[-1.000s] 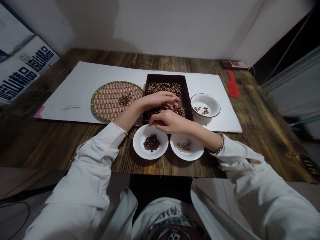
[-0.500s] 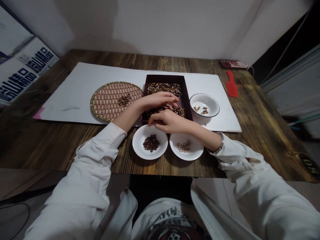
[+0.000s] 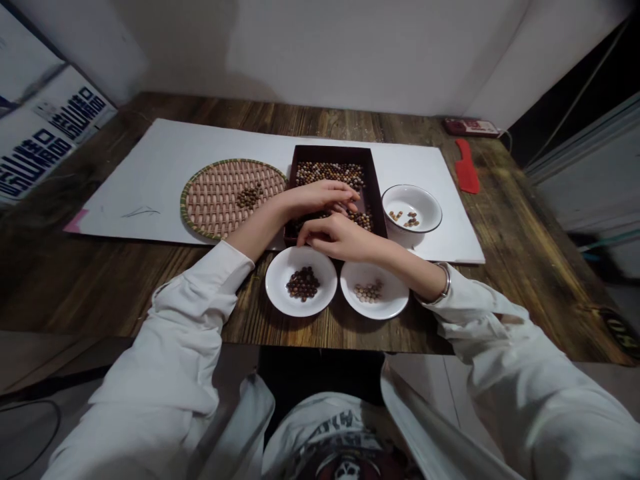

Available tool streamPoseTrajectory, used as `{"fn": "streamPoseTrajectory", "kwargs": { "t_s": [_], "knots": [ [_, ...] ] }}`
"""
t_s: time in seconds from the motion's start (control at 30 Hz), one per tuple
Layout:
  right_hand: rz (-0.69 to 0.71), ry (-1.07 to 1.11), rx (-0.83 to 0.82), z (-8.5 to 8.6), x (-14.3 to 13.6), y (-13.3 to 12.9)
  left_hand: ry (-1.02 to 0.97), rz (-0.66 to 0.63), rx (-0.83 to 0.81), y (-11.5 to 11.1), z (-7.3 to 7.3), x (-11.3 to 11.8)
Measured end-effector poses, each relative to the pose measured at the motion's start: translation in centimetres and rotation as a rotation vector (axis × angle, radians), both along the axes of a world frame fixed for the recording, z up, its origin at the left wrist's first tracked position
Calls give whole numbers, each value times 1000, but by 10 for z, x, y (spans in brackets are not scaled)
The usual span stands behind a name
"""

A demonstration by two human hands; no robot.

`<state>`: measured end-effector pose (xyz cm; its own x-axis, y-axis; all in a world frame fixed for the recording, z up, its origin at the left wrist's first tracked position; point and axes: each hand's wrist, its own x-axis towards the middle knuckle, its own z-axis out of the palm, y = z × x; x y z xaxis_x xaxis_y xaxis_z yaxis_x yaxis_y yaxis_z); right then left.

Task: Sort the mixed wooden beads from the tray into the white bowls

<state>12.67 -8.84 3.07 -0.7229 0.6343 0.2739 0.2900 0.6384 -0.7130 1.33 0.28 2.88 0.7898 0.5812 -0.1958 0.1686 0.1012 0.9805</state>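
A dark red box (image 3: 379,193) holds many small beads in brown, yellow and pale tones. Over its middle reaches my left hand (image 3: 323,197), its fingers bent down toward the beads; whether they pinch one is hidden. My right hand (image 3: 335,235) crosses the box's near edge with fingers curled together, fingertips pointing down by the rim of a white dish (image 3: 277,293) of dark brown beads. What those fingertips hold is too small to make out. Beside it, partly under my right wrist, a second white dish (image 3: 395,303) holds pale beads.
A round woven tray (image 3: 210,200) with a few brown beads lies left of the box. Right of it stands a white bowl (image 3: 425,203) with yellowish beads. A red comb (image 3: 467,170) and a red device (image 3: 471,127) lie at the right.
The view has shifted slightly. Both hands hold nearly the same places and poses over the box and the dish rim.
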Motion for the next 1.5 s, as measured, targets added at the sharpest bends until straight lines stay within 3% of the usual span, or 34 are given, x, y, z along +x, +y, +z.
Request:
{"fn": "streamPoseTrajectory", "kwargs": {
  "t_s": [0.43, 0.67, 0.97, 1.1, 1.27, 1.5],
  "knots": [
    [-65, 117, -244, 0, 0, 8, -18, -45, 40, 6, -7, -2],
    [-150, 277, -355, -7, 1, 14, -31, -102, 164, 17, -11, 1],
    [-183, 433, -626, -12, -2, 19, -12, -44, 168, 17, -16, -2],
    [-227, 476, -775, -8, -3, 19, 19, 3, 139, 13, -14, -1],
    [-426, 521, -1077, 7, -3, 16, 64, 21, 173, 5, -4, -1],
    [-443, 604, -1237, 18, 2, 15, 94, 52, 180, -1, 1, -2]
  ]
}}
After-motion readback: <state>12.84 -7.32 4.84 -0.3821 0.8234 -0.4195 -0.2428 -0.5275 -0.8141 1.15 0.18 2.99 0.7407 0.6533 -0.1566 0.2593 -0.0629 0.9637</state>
